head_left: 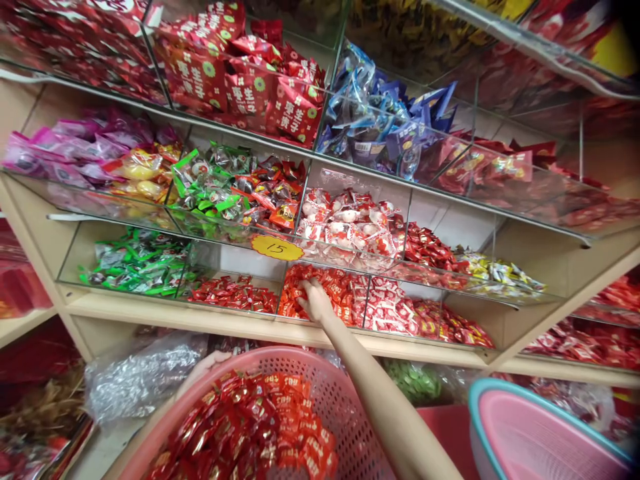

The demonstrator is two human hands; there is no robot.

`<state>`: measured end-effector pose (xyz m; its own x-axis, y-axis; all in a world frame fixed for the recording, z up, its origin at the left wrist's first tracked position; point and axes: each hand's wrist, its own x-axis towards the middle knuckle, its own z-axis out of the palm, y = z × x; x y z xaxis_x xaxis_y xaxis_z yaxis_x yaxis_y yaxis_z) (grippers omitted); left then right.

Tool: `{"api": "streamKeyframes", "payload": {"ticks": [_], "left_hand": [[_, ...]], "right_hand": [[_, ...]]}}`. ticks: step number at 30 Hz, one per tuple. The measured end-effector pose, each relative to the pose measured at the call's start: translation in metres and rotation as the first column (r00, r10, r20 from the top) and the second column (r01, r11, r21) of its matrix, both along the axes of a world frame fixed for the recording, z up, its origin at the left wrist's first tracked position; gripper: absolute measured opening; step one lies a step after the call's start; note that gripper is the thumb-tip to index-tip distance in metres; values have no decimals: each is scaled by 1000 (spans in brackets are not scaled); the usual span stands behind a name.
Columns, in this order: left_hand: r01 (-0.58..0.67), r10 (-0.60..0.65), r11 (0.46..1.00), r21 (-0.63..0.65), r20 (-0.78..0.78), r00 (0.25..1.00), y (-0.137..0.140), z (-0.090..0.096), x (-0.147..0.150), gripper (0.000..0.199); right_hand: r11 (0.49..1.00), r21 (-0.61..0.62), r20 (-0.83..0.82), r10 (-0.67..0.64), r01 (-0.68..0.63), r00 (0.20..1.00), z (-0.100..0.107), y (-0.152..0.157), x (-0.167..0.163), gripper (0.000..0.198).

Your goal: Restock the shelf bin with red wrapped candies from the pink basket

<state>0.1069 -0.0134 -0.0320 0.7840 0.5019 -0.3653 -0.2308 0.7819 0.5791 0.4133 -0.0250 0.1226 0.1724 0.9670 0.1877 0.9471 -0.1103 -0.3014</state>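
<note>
My right hand [317,301] reaches into a clear bin of small orange-red wrapped candies [340,287] on the lowest shelf tier. Its fingers are apart and bent down onto the candies, their tips partly hidden. Below it is a pink perforated plastic basket [350,407], partly filled with dark red wrapped candies [225,427] and a patch of orange-red ones [305,433] on the right side. My left hand [207,363] grips the basket's far left rim; the rim hides most of its fingers.
Tiered clear bins hold green-wrapped candies [143,263], red-and-white candies [350,223], blue packets [390,120] and red pouches [250,87]. A yellow price tag [277,247] reads 15. At lower right is a pink tub with a blue rim [480,413]; clear plastic bags [145,373] lie at left.
</note>
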Motion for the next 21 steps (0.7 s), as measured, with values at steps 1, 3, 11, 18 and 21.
{"api": "streamKeyframes", "payload": {"ticks": [1,3,11,18,21], "left_hand": [[-8,8,1000,-12,-9,1000,-1,2,-1,36],[-23,22,999,-41,-22,1000,-4,7,-1,38],[-3,0,994,-107,-22,1000,-9,22,3,41],[1,-6,995,-103,-52,999,-11,28,1,35],[6,-10,995,-100,-40,999,-9,19,0,38]], "right_hand": [[999,32,-19,13,-12,1000,-2,-1,3,28],[993,105,-68,56,-49,996,-3,-5,10,25],[935,219,-160,315,-277,935,-11,-79,12,9],[908,-310,0,295,-280,956,-38,-160,-6,30],[857,-483,68,241,-179,968,-49,-181,-11,47]]}}
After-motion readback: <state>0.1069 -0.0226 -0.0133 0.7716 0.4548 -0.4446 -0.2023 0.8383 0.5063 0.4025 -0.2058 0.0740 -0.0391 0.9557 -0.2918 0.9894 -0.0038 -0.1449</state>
